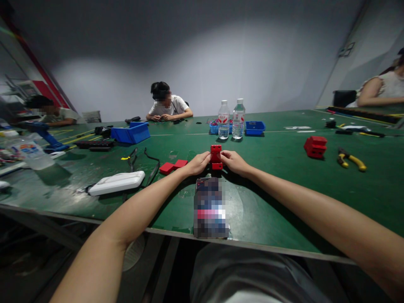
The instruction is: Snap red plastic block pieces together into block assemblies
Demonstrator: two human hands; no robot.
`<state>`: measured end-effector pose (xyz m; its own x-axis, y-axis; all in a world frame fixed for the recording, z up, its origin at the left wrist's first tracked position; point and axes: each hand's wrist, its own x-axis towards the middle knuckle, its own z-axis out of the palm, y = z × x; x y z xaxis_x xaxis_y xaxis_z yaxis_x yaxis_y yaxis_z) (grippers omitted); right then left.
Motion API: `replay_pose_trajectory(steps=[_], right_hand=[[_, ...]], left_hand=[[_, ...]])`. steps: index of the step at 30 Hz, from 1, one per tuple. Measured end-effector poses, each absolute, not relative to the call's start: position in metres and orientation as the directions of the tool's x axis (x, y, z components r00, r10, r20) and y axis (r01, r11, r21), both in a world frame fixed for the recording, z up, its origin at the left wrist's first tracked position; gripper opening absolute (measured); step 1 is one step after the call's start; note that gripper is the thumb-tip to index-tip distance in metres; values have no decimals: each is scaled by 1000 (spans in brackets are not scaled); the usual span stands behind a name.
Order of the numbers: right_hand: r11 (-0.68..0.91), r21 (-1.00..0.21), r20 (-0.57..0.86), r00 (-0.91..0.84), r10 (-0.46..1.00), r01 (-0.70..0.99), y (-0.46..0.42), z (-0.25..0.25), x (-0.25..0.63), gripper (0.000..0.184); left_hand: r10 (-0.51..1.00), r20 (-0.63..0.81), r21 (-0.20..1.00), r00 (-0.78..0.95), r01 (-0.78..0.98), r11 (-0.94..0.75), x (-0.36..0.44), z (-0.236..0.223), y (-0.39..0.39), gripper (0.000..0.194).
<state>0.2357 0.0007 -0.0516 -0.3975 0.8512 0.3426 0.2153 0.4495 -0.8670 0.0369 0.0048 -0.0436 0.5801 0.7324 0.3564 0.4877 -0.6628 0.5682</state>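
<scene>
Has a smartphone [211,208] at the near edge of the green table [280,155]. Beyond, holds a notched red block [216,157] upright between left hand [199,163] and right hand [234,161], clamping its sides with fingers of each. Faces two water bottles [224,121] toward the far edge.

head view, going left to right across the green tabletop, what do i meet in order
leftmost bottle, white device, red pieces, left hand, held red part, right hand, red block, pliers
</scene>
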Motion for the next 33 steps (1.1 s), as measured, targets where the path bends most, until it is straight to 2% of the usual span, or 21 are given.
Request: replay_pose_trajectory(steps=[16, 33], right_hand=[[425, -872, 332, -345, 878, 242, 1, -51, 235, 36], [457, -863, 350, -398, 848, 215, 4, -54, 236, 38]], left_hand=[[713, 374, 565, 592, 464, -682, 36, -45, 6, 47], [745, 361, 595, 560, 477, -647, 37, -42, 4, 47]])
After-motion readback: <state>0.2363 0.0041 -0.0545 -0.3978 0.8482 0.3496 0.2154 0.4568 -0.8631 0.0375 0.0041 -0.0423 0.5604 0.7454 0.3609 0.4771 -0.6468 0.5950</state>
